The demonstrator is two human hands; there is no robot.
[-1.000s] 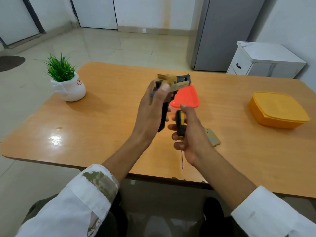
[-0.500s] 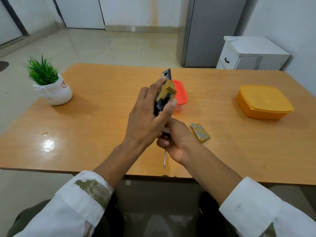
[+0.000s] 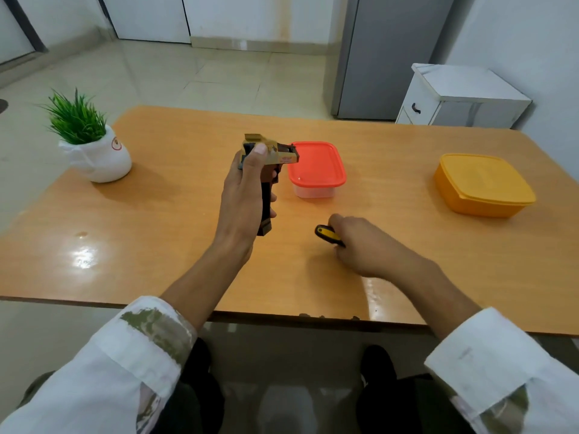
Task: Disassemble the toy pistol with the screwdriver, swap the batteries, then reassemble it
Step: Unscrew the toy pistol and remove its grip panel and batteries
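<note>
Head view. Toy pistol (image 3: 272, 153) held upright above the bench (image 3: 175, 220) in the left grip (image 3: 242, 189), fingers wrapped round the black handle, tan top pointing right toward a red-lidded box (image 3: 316, 164). Right grip (image 3: 363, 242) low over the bench, closed round a yellow-and-black screwdriver (image 3: 327, 234), butt aimed left, shaft hidden. Pistol up and left of the tool, apart.

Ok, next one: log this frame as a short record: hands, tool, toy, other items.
left hand: grips toy pistol, grip end pointing down
right hand: low at the table, holds screwdriver; only the handle visible
containers: red-lidded box mid-table, yellow box far right, both lidded
other: potted plant, far left
</note>
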